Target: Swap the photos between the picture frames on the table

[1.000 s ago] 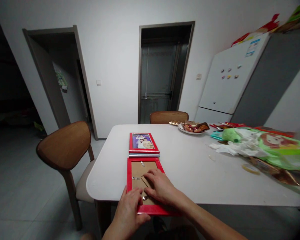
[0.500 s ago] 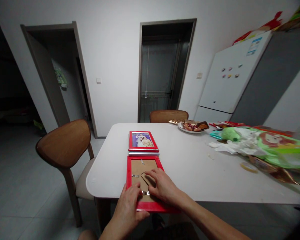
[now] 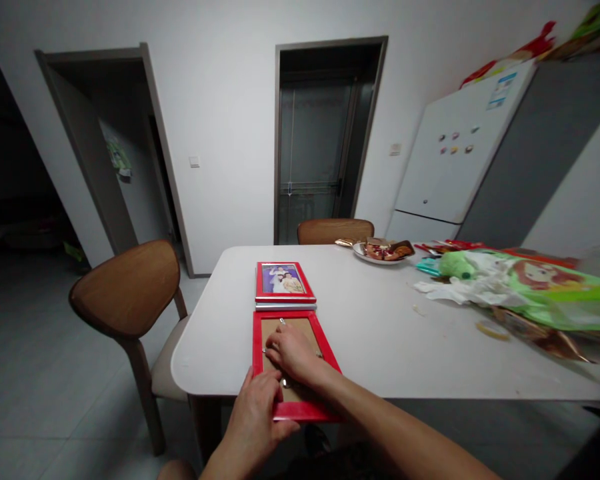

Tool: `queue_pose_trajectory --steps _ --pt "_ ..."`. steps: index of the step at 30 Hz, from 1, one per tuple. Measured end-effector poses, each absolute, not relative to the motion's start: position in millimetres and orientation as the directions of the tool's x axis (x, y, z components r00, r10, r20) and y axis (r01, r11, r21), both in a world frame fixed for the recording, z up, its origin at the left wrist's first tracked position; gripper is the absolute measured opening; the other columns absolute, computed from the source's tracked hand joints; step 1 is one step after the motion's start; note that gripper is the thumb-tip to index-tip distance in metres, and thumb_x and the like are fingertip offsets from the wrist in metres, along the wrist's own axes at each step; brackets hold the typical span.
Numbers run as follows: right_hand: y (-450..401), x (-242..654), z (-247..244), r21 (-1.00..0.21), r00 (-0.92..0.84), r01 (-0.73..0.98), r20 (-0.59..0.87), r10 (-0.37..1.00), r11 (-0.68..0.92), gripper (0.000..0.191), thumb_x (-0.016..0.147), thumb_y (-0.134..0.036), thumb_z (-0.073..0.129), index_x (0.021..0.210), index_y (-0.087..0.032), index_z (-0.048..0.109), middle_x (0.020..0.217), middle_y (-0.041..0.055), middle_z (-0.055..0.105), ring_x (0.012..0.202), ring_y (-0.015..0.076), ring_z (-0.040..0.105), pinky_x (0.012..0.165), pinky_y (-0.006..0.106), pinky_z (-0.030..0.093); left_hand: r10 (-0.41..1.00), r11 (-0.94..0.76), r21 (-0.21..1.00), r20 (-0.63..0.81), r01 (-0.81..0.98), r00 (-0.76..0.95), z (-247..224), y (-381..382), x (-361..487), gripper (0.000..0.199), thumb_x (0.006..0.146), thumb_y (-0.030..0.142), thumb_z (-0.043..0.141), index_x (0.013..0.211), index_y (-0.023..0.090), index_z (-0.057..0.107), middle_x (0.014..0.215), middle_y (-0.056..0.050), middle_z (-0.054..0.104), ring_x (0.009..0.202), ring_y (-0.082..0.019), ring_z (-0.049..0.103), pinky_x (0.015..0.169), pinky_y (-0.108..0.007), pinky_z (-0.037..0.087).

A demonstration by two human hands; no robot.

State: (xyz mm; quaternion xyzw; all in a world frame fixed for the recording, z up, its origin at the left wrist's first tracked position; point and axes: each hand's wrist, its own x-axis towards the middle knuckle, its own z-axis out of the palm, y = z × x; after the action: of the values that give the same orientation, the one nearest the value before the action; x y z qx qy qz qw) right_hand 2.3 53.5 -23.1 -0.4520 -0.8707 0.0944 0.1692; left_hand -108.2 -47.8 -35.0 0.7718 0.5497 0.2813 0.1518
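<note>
A red photo frame (image 3: 300, 411) lies back side up at the table's near edge, its brown backing board and small metal clips showing. My left hand (image 3: 260, 410) grips its lower left corner, thumb below the near edge and fingers on top. Over the backing, my right hand (image 3: 291, 353) has its fingers bent together at the left clip (image 3: 265, 351); the fingertips are partly hidden. Just beyond lies a second red frame (image 3: 286, 283), picture side up, on top of a silver-edged one (image 3: 286, 307).
The white table (image 3: 370, 333) carries a plate of food (image 3: 383, 252) at the back. Green plastic packaging (image 3: 555, 287), white tissues (image 3: 460, 291) and a tape ring (image 3: 493, 331) lie at the right. Wooden chairs stand left (image 3: 130, 290) and behind (image 3: 336, 231).
My right hand has moved away from the near clip, forward and left, to the left clip, covering more of the backing. My left hand has kept its hold on the frame's corner.
</note>
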Motion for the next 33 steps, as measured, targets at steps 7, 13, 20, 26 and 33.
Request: queue_pose_trajectory --steps 7,13,20,26,33 --pt "60.8 -1.8 -23.8 -0.318 -0.484 0.787 0.213 0.849 0.529 0.019 0.077 -0.027 0.047 0.082 -0.016 0.062 0.084 0.0079 0.060 0.080 0.0170 0.052 0.069 0.025 0.034 0.939 -0.338 0.551 0.252 0.763 0.233 -34.7 -47.5 -108.2 0.032 0.048 0.017 0.075 0.068 0.018 0.050 0.094 -0.004 0.060 0.092 -0.025 0.053 0.089 -0.042 0.033" --pt "42.7 39.8 -13.5 -0.278 -0.440 0.835 0.181 0.880 0.475 0.033 0.071 -0.042 0.051 0.094 -0.019 0.059 0.092 0.0082 0.056 0.085 0.0197 0.049 0.069 0.027 0.034 0.932 -0.354 0.561 0.276 0.748 0.235 -41.4 -47.4 -110.7 0.036 0.045 0.018 0.077 0.069 0.018 0.050 0.096 -0.005 0.059 0.092 -0.023 0.053 0.093 -0.042 0.030" --pt "26.7 49.8 -13.1 -0.315 -0.437 0.831 0.138 0.889 0.458 0.038 0.064 -0.032 0.054 0.100 -0.020 0.057 0.091 0.0075 0.055 0.083 0.0189 0.049 0.070 0.026 0.034 0.928 -0.368 0.566 0.279 0.738 0.248 -41.1 -48.0 -111.4 0.036 0.050 0.019 0.074 0.078 0.019 0.052 0.101 -0.005 0.059 0.097 -0.025 0.052 0.095 -0.047 0.027" --pt "32.4 47.4 -13.2 -0.476 -0.386 0.770 0.183 0.904 0.425 0.043 0.058 -0.019 0.053 0.101 -0.019 0.055 0.096 0.0071 0.057 0.087 0.0181 0.051 0.073 0.024 0.036 0.938 -0.344 0.548 0.235 0.763 0.254 -45.4 -43.4 -112.2 0.053 0.048 0.020 0.073 0.097 0.016 0.052 0.123 -0.016 0.046 0.115 -0.030 0.039 0.097 -0.049 0.026" --pt "34.9 52.5 -8.7 -0.533 -0.359 0.748 0.177 0.916 0.396 0.041 0.057 -0.019 0.053 0.098 -0.019 0.054 0.095 0.0059 0.059 0.087 0.0179 0.052 0.072 0.024 0.036 0.959 -0.281 0.587 0.206 0.759 0.196 -44.9 -42.8 -109.6 0.076 0.046 0.016 0.071 0.117 0.011 0.041 0.134 -0.021 0.029 0.122 -0.030 0.028 0.099 -0.046 0.026"
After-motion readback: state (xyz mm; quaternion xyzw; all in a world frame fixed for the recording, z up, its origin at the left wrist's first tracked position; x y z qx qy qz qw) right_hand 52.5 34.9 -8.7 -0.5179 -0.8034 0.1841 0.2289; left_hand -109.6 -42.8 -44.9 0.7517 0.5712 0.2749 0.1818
